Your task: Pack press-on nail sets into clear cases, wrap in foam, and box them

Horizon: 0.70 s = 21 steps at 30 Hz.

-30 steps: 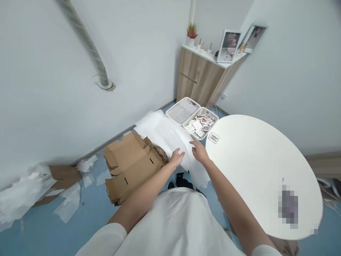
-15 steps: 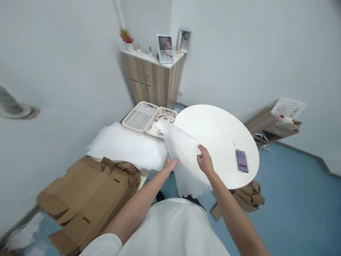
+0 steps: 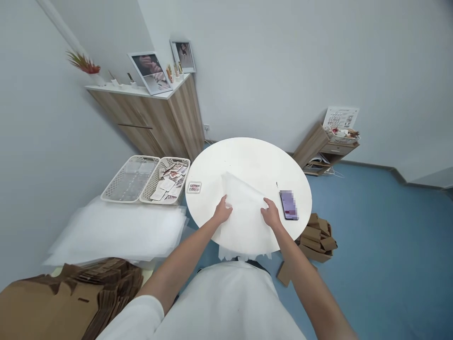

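Observation:
A thin white translucent packing foam sheet (image 3: 244, 224) lies over the near part of the round white table (image 3: 255, 153), its ragged lower end hanging past the edge towards my shirt. My left hand (image 3: 222, 210) is closed on its left edge, thumb on top. On the opposite edge my right hand (image 3: 271, 213) grips it between thumb and fingers. To the right of that hand lies a phone (image 3: 288, 205), partly blurred out. A small clear pack with reddish pieces (image 3: 194, 187) rests at the table's left edge.
Left of the table stand two white plastic baskets (image 3: 106, 193), one holding clear packs, the other printed cards. A stack of white sheets (image 3: 116, 231) and flattened cardboard boxes (image 3: 53, 307) are nearer. Folded cardboard (image 3: 318, 238) sits on the floor at right. Behind is a wooden cabinet (image 3: 152, 118).
My view has turned right, towards the table. Both hands have brought the foam sheet from the table's left side to its near middle. The right fingers have closed on the sheet's edge.

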Available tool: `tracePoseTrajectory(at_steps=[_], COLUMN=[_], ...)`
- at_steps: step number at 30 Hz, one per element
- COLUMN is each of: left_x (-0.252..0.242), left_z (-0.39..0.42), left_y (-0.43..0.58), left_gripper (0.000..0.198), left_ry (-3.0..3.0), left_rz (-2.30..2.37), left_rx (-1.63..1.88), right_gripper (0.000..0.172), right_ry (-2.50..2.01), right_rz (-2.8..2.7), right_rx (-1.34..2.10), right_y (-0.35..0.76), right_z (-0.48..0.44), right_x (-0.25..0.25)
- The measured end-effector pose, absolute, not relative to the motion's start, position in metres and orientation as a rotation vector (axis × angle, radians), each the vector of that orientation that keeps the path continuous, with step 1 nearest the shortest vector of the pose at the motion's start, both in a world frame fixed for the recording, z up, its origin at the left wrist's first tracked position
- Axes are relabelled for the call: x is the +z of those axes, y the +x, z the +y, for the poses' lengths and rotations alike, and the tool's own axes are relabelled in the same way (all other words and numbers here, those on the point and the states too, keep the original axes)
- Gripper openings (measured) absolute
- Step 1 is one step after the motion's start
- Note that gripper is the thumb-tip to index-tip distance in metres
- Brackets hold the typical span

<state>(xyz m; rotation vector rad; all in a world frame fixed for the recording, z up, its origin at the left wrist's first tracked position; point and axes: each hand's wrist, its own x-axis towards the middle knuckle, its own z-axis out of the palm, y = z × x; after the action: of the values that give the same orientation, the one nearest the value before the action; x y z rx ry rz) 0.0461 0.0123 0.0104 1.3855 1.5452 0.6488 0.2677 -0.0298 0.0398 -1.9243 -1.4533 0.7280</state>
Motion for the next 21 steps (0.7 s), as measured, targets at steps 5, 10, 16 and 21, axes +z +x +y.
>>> tracePoseTrajectory(at_steps=[5,10,16,21], left_x=[0.033,0.023,-0.016,-0.030], left_z=[0.054,0.055,0.034,0.033], left_y=[0.072,0.076,0.073,0.073], left_gripper=[0.063,0.067,0.071,0.070], left_ry=[1.558,1.467,1.335,1.450], left_rz=[1.550,1.584,1.739,1.783], left_rx=[0.826,0.727,0.498,0.356], right_gripper=[0.053,0.053,0.054,0.054], right_ry=[-1.751,-1.765,-1.907,-2.011], right_rz=[-1.555,-1.581,-1.662,-1.754], right_rx=[0.585,0.691,0.919,0.814], right_y=[0.291,0.303,0.299,0.291], right_z=[0.015,0.024,0.002,-0.006], right_x=[0.053,0.034,-0.018,-0.035])
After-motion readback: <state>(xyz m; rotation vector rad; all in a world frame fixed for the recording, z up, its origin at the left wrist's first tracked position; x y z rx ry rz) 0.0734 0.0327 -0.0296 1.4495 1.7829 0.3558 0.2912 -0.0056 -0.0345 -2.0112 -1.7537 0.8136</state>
